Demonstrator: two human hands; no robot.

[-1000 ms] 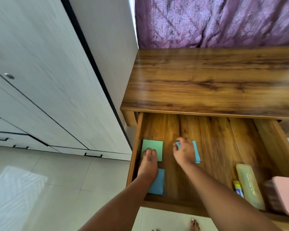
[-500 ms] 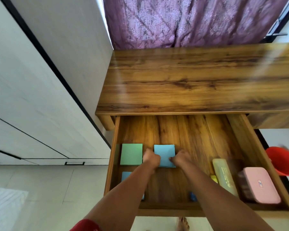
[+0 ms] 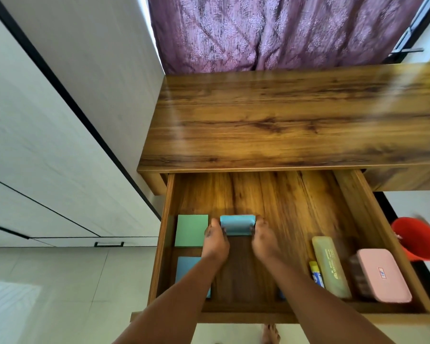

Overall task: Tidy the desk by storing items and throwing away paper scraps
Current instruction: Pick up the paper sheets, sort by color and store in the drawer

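Observation:
The wooden drawer [image 3: 357, 202] under the desk top [image 3: 283, 120] stands pulled out. Inside it, a light blue pad of notes [image 3: 237, 224] lies between my two hands. My left hand [image 3: 215, 240] grips its left edge and my right hand [image 3: 263, 240] grips its right edge. A green pad [image 3: 191, 230] lies just left of my left hand. Another blue pad [image 3: 188, 269] lies nearer the drawer front, partly under my left forearm.
At the drawer's right lie a yellow-green pencil case [image 3: 330, 266], a small yellow and blue item [image 3: 317, 273] and a pink box [image 3: 380, 275]. A red bin [image 3: 418, 238] stands right of the drawer. White cabinets [image 3: 48, 145] line the left; a purple curtain [image 3: 271, 31] hangs behind.
Both hands have come together on the light blue pad, the left leaving the lower blue pad. The view has swung right, bringing in the red bin.

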